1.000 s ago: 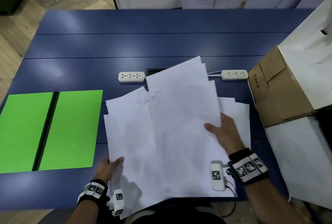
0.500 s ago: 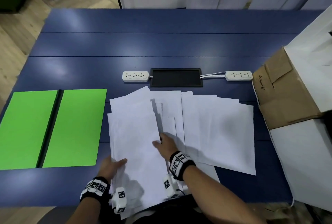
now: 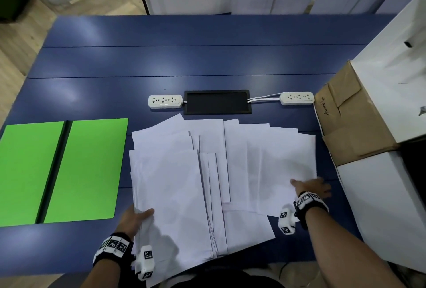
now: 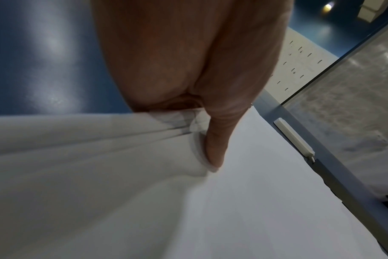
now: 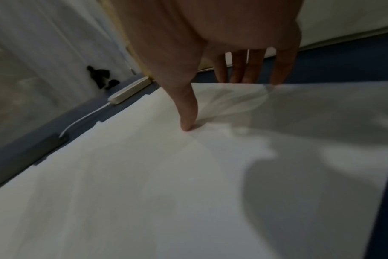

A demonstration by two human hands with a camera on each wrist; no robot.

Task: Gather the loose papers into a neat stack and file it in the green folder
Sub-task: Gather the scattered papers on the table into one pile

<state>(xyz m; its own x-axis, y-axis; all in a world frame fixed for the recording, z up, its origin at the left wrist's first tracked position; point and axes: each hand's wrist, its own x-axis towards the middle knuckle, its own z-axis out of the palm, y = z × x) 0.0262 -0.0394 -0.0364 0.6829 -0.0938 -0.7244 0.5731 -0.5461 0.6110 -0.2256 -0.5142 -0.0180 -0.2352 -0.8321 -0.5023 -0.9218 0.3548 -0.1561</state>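
Note:
Loose white papers (image 3: 272, 160) lie fanned over the middle of the blue table (image 3: 184, 61). A thicker, uneven pile (image 3: 168, 186) forms their left part. My left hand (image 3: 136, 215) grips that pile at its near left edge. Its thumb (image 4: 215, 150) presses on top and the fingers are hidden under the sheets. My right hand (image 3: 311, 186) pinches the right edge of the right-hand sheets, thumb (image 5: 188, 121) on top and fingers (image 5: 253, 70) tucked behind the edge. The green folder (image 3: 87, 167) lies open and flat to the left of the papers.
Two white power strips (image 3: 165, 101) (image 3: 297, 98) flank a black cable hatch (image 3: 217, 102) just beyond the papers. A brown cardboard box (image 3: 352, 121) and white boxes (image 3: 387, 207) crowd the table's right side. The pile's near end overhangs the front edge.
A second ago my right hand held lifted sheets; it laid them on the left pile, then crossed to the right edge of the spread. My left hand kept its grip.

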